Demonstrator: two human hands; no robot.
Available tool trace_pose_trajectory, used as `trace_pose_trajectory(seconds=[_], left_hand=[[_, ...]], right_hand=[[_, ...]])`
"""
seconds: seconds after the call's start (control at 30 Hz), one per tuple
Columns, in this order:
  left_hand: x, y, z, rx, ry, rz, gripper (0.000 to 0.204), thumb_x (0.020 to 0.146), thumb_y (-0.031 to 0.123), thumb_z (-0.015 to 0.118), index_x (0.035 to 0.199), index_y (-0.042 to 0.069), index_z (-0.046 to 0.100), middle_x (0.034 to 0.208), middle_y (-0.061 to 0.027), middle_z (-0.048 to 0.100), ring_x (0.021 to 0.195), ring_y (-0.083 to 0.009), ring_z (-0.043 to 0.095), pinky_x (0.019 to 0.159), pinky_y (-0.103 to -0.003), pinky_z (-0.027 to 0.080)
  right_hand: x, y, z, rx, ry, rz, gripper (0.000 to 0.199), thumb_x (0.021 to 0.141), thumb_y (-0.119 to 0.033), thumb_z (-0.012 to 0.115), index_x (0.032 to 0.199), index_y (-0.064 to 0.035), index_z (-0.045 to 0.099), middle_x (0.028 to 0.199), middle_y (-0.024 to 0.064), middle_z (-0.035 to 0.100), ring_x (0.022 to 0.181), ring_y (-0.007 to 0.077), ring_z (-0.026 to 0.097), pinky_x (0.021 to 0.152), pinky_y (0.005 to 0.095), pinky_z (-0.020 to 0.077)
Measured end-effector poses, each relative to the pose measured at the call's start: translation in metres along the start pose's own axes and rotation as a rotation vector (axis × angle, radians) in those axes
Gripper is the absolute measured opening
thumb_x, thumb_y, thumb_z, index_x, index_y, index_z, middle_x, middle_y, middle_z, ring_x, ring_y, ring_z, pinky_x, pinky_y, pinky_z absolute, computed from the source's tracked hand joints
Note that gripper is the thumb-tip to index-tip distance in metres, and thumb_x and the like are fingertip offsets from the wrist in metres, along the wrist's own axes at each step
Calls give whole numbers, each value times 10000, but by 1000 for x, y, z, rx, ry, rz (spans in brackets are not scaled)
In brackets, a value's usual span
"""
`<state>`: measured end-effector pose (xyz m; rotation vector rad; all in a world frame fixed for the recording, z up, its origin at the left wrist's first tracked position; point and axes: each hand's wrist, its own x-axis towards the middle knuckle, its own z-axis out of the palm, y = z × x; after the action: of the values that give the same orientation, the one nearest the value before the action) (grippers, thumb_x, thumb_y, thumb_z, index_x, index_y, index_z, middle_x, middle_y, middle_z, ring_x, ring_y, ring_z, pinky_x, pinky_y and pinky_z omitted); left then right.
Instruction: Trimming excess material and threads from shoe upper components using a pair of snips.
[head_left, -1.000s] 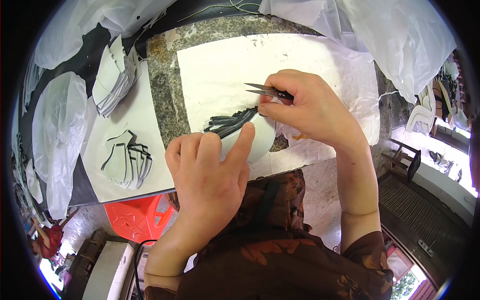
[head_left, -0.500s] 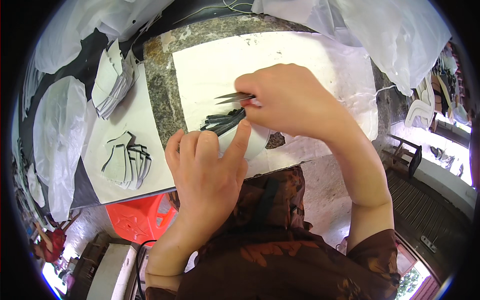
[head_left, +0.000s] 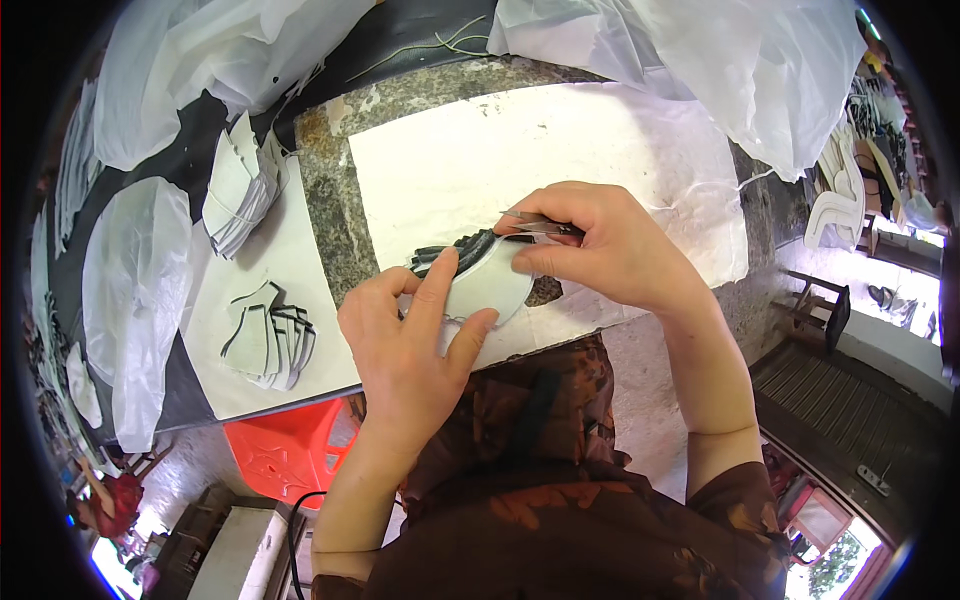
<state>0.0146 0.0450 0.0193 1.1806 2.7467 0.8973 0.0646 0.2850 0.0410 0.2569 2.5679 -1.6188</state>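
Shifted back rightward since half a second ago: right hand point(head_left: 610, 250), grip clenched on a slim metal blade point(head_left: 535, 224), long axis near level, tip pointing left. Left hand point(head_left: 410, 340) pressed flat, fingers spread, on a pale, smooth curved piece point(head_left: 490, 285) with dark fanned edges, lying on white paper point(head_left: 560, 140) over the speckled stone table point(head_left: 325, 200).

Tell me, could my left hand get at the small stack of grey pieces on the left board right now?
Probably yes: the left hand lies just right of the stack, and only bare board shows between them, though it is pressing the curved piece.
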Motion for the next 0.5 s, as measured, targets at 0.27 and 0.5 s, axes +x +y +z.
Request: trace_pose_trajectory(seconds=[0.27, 0.5], left_hand=[[13, 5, -12, -136, -8, -2, 474, 739, 228, 873, 1185, 138, 739, 1144, -92, 558, 1075, -309, 526, 945, -435, 406], [20, 4, -21, -268, -56, 5, 368, 822, 233, 819, 1174, 147, 754, 1144, -87, 585, 1072, -299, 548, 952, -414, 430]], right_hand=[[-12, -15, -1, 360, -71, 215, 93, 867, -70, 765, 930, -32, 708, 811, -63, 610, 692, 10, 459, 613, 208, 365], [-15, 4, 19, 254, 67, -51, 55, 906, -32, 729, 948, -23, 695, 860, -35, 622, 737, 34, 512, 645, 217, 413]])
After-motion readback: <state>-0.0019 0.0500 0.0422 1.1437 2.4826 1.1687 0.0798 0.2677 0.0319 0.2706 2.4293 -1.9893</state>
